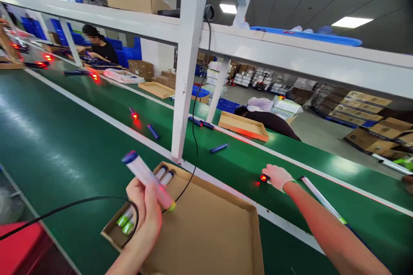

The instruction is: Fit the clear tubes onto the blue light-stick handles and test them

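The left hand [145,210] grips a clear plastic tube with a blue cap [146,178], its fingers [151,200] closed around the middle, above a shallow brown cardboard tray [206,240] holding green-banded cylindrical tubes [125,219]. The white-gloved right hand [277,177] rests near the green conveyor worktop [64,137], its fingers curled low over a small black red-lit device [264,177]; whether they grip it cannot be told. A long clear tube [322,200] lies just beside the right forearm [335,236]. A thin black cable [189,184] draped across the tray could snag the held tube, and a loose one-handed hold could let it slip. Farther off, slim blue sticks [218,148] lie on the belt, beyond which a co-worker [98,45] stands past the white steel frame [187,73].
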`<move>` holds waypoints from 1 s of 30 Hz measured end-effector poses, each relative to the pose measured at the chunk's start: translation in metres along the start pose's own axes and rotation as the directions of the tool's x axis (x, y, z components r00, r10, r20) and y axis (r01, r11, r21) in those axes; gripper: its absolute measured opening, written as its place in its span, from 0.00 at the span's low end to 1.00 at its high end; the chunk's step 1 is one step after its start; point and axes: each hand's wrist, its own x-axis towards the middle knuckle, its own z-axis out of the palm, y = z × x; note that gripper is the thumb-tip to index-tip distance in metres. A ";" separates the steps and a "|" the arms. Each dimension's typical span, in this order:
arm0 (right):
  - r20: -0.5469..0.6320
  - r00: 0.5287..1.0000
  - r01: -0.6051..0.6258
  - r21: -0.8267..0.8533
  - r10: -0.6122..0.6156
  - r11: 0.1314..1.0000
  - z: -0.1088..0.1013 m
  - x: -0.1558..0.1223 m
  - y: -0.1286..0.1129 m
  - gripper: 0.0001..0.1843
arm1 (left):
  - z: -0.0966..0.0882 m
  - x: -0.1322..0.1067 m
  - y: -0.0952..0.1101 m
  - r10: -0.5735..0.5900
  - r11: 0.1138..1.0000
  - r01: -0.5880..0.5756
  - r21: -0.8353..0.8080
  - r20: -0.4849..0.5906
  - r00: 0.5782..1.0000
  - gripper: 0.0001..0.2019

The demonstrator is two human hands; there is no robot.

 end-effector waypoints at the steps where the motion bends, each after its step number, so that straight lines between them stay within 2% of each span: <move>1: -0.042 0.999 0.010 0.040 -0.009 0.999 0.001 -0.016 -0.004 0.08 | 0.013 -0.003 0.010 -0.016 0.988 0.000 -0.153 -0.107 0.994 0.20; 2: -0.090 0.996 0.013 0.093 -0.005 0.996 0.002 -0.034 -0.012 0.07 | 0.027 -0.007 0.020 -0.069 0.954 0.024 -0.297 -0.141 0.988 0.20; 3: -0.136 0.991 0.013 0.157 0.009 0.988 0.003 -0.056 -0.023 0.08 | 0.041 -0.013 0.028 -0.158 0.901 0.112 -0.418 -0.076 0.985 0.20; 4: -0.173 0.985 0.012 0.227 0.028 0.974 0.003 -0.080 -0.037 0.10 | 0.055 -0.019 0.036 -0.273 0.825 0.263 -0.500 0.054 0.960 0.18; 5: -0.198 0.979 0.013 0.300 0.049 0.954 0.004 -0.108 -0.054 0.13 | 0.069 -0.027 0.042 -0.383 0.728 0.419 -0.543 0.185 0.905 0.15; 6: -0.209 0.976 0.025 0.369 0.057 0.929 0.006 -0.136 -0.073 0.16 | 0.081 -0.036 0.047 -0.480 0.622 0.560 -0.547 0.298 0.825 0.13; 7: -0.210 0.976 0.047 0.430 0.049 0.902 0.007 -0.165 -0.093 0.19 | 0.092 -0.046 0.049 -0.556 0.525 0.660 -0.537 0.371 0.744 0.11; 8: -0.205 0.978 0.072 0.484 0.033 0.872 0.010 -0.193 -0.113 0.20 | 0.102 -0.056 0.051 -0.610 0.452 0.718 -0.529 0.405 0.681 0.10; 9: -0.194 0.981 0.094 0.531 0.013 0.842 0.013 -0.219 -0.131 0.19 | 0.110 -0.066 0.051 -0.646 0.403 0.752 -0.521 0.421 0.637 0.08; 10: -0.166 0.986 0.098 0.615 0.008 0.782 0.016 -0.242 -0.147 0.20 | 0.116 -0.077 0.050 -0.667 0.373 0.780 -0.502 0.439 0.602 0.08; 12: -0.083 0.995 0.042 0.836 0.051 0.547 0.024 -0.280 -0.168 0.21 | 0.124 -0.096 0.047 -0.686 0.340 0.827 -0.448 0.483 0.544 0.09; 14: -0.008 0.997 -0.019 0.940 0.079 0.340 0.031 -0.306 -0.177 0.23 | 0.127 -0.114 0.043 -0.690 0.319 0.863 -0.392 0.528 0.495 0.12; 18: 0.072 0.995 -0.083 0.976 0.063 0.201 0.046 -0.330 -0.182 0.23 | 0.129 -0.143 0.042 -0.655 0.319 0.875 -0.363 0.584 0.481 0.14; 21: 0.120 0.992 -0.123 0.988 0.032 0.098 0.051 -0.334 -0.186 0.21 | 0.131 -0.157 0.046 -0.666 0.307 0.903 -0.300 0.611 0.429 0.16; 22: 0.129 0.991 -0.130 0.989 0.024 0.068 0.051 -0.335 -0.187 0.21 | 0.132 -0.161 0.048 -0.670 0.309 0.906 -0.290 0.609 0.424 0.16; 27: 0.150 0.989 -0.150 0.988 0.009 -0.038 0.045 -0.347 -0.185 0.18 | 0.137 -0.171 0.051 -0.644 0.368 0.875 -0.315 0.592 0.484 0.23; 30: 0.157 0.988 -0.156 0.985 0.006 -0.080 0.042 -0.353 -0.183 0.19 | 0.137 -0.173 0.050 -0.620 0.386 0.873 -0.298 0.617 0.485 0.26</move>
